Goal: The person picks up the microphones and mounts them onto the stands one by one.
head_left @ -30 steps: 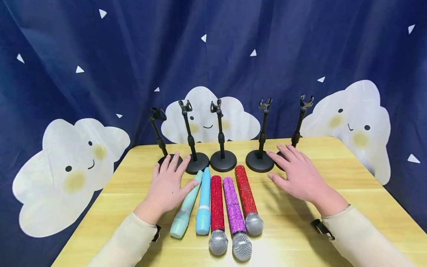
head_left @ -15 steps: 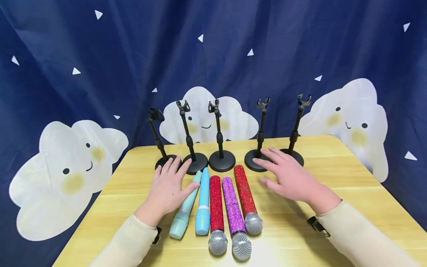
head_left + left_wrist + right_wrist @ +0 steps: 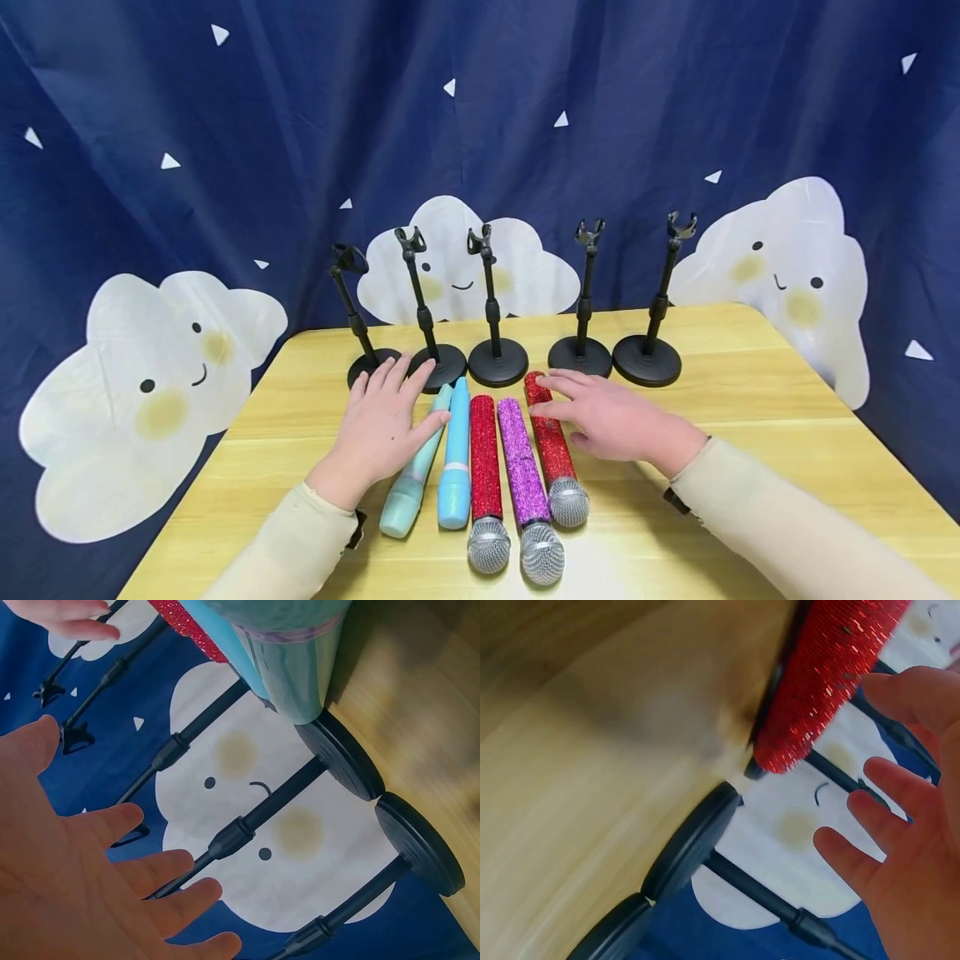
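Observation:
My left hand [image 3: 379, 425] hovers with spread fingers beside a pale green microphone [image 3: 415, 471], palm down, holding nothing. Over the upper part of the right-hand red glitter microphone [image 3: 557, 457] is my right hand [image 3: 617, 417], its fingers loosely extended; the right wrist view shows a gap between this hand [image 3: 907, 802] and the red handle [image 3: 829, 682]. Between the hands lie a light blue microphone [image 3: 454, 492], another red glitter one [image 3: 486, 467] and a purple glitter one [image 3: 525, 479], their heads toward me.
Several black microphone stands stand along the back of the wooden table [image 3: 720, 367], among them a middle one [image 3: 498, 363] and a rightmost one [image 3: 647, 361]. Their clips hold nothing. Behind the table hangs a dark blue curtain [image 3: 300, 100] with white clouds.
My right hand has moved left and slightly toward me, from in front of the right-hand stands to over the red microphone. The left hand has barely moved. The view has shifted slightly.

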The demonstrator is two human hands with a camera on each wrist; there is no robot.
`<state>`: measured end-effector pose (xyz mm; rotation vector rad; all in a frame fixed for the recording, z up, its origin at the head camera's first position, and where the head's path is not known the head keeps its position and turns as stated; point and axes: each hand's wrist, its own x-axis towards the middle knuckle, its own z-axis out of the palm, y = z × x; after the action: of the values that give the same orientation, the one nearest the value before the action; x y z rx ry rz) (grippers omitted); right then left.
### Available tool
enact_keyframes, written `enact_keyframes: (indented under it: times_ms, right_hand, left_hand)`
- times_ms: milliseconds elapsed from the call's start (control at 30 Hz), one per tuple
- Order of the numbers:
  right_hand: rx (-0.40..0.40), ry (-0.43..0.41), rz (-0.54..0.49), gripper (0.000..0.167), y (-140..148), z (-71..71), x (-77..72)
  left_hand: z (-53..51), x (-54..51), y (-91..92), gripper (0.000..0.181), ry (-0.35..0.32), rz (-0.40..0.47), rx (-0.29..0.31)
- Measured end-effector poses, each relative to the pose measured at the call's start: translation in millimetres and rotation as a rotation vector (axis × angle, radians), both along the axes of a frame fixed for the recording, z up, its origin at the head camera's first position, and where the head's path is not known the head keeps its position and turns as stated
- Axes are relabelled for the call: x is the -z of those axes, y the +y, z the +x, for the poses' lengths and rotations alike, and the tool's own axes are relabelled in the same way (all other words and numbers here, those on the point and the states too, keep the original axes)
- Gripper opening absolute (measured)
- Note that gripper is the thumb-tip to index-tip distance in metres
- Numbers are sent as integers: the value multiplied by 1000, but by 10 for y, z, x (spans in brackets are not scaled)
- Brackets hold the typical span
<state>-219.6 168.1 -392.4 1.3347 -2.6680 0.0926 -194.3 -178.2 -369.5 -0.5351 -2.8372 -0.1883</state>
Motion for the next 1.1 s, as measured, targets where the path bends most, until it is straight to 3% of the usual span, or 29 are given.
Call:
enact_keyframes:
  times_ms: [400, 633, 867, 1100]
  right_hand:
    - [-38, 2, 64, 71, -78, -32, 192]
    - [-60, 55, 48, 58, -103, -81, 239]
    - [-110, 74, 4, 46, -112, -124, 290]
    - [-156, 32, -71, 39, 9, -117, 296]
  left_hand:
    - [-19, 27, 20, 77, -2, -9, 16]
    - [-64, 19, 48, 76, 17, -24, 29]
    - [-125, -75, 120, 75, -3, -56, 44]
    - [-222, -200, 292, 74, -19, -97, 108]
